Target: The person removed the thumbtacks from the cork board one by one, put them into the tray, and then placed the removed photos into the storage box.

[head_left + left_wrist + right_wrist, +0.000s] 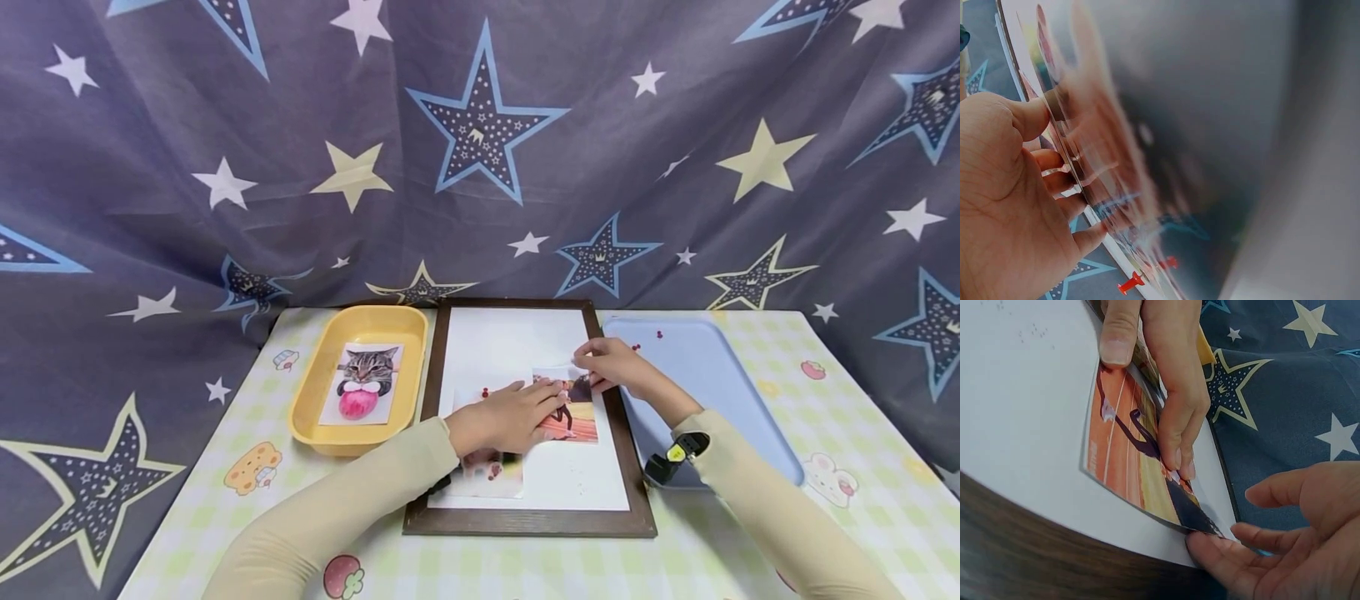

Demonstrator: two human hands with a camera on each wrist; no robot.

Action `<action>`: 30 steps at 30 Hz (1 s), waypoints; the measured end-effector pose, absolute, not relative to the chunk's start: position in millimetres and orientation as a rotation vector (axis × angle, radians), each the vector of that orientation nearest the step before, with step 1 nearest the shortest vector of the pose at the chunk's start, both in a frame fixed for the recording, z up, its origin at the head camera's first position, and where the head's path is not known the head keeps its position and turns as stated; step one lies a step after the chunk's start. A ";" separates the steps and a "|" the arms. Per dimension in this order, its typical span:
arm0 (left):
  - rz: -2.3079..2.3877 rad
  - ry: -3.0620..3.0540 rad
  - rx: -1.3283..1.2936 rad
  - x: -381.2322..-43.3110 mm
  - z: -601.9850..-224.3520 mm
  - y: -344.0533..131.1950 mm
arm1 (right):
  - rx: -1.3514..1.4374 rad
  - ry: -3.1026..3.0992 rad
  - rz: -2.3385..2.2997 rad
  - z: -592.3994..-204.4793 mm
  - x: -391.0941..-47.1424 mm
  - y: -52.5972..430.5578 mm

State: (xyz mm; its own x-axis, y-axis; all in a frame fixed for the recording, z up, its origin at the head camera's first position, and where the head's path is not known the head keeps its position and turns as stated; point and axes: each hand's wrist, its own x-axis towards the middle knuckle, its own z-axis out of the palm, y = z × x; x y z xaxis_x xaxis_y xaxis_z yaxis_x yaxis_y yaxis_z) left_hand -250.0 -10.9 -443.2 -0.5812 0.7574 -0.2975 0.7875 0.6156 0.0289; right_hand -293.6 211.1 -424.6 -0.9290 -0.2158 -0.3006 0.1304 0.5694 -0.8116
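Note:
My left hand [517, 414] lies across a photo [570, 423] with an orange striped ground, its extended fingers pressing the print against a white board [517, 342] with a dark wooden frame. In the right wrist view, the fingertips of my right hand [1279, 531] touch the corner of that photo [1125, 450], while the thumb stays apart from it. Partly covered by the left hand and forearm is a second photo [487, 483]. A red pushpin [485, 392] stands at its upper edge, and shows as a red pushpin [1130, 283] in the left wrist view.
Left of the frame stands a yellow tray [307, 408] containing a cat photo [363, 383]. A blue tray [690, 350] lies to the right, with red pushpins [660, 334] near its far end. Behind the checked tablecloth [247, 517] hangs a star-patterned curtain [300, 108].

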 end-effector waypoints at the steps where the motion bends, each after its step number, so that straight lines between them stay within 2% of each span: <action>1: -0.157 2.561 1.256 -250.0 -443.0 -10.8 | -0.053 2.421 -1.315 -424.1 -292.6 211.4; 13: -0.202 2.549 1.235 -251.1 -444.0 -8.9 | 0.090 2.200 -1.445 -420.4 -281.2 219.8; 30: -0.219 2.560 1.230 -248.6 -445.8 -8.6 | 0.078 2.008 -1.512 -425.1 -275.7 231.7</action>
